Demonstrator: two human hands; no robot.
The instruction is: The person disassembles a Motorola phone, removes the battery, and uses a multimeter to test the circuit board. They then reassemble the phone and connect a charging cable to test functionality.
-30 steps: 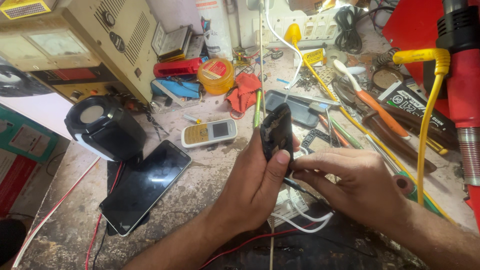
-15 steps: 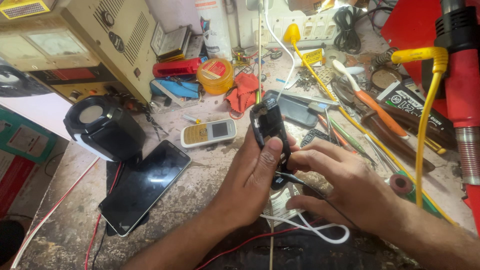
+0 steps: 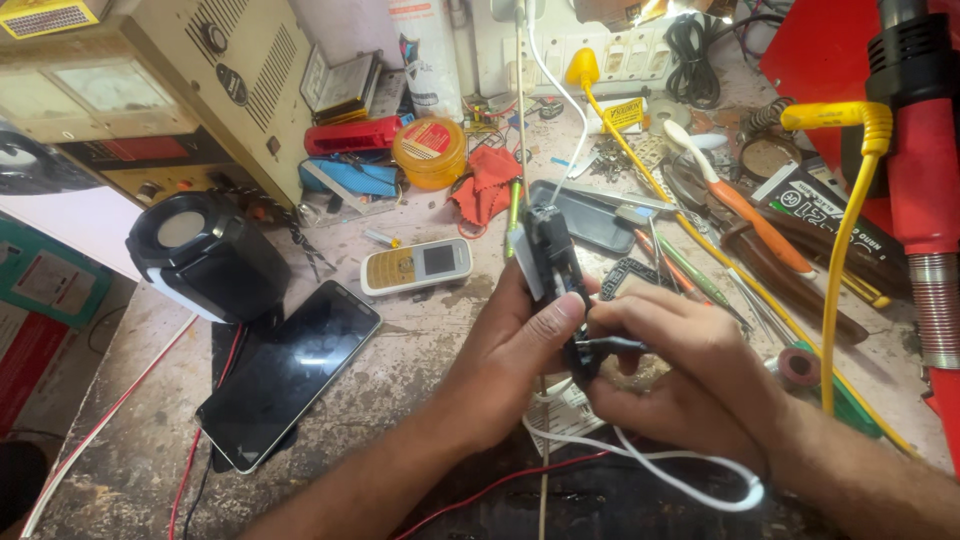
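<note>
Gripping a black phone [image 3: 553, 265] near its lower half, the left hand [image 3: 515, 350] is closed around the body, thumb pressed on the front edge. The phone is held upright above the bench [image 3: 420, 340], just right of the small white keypad phone [image 3: 415, 267]. The right hand [image 3: 680, 375] is pinched shut on a black plug [image 3: 600, 345] at the phone's lower end; whether the plug is seated cannot be told. A white cable [image 3: 660, 465] loops below the right hand, right of the keypad phone.

Risks, as judged:
- The plug could be forced in at an angle, since its tip is hidden by the fingers; a bent contact would result.
- The white cable could be snagged by the wrist, so that the phone is tugged from the grip.
- Tools lie close right of the keypad phone; a slipped phone could strike them.

Materials:
- The black phone appears as a slim, hard, matte plastic slab.
- The keypad phone is a rounded white bar with a yellowish face.
- A glossy glass smartphone [image 3: 290, 375] lies flat, lower left of the keypad phone.
- The bench is rough, stained and gritty.
</note>
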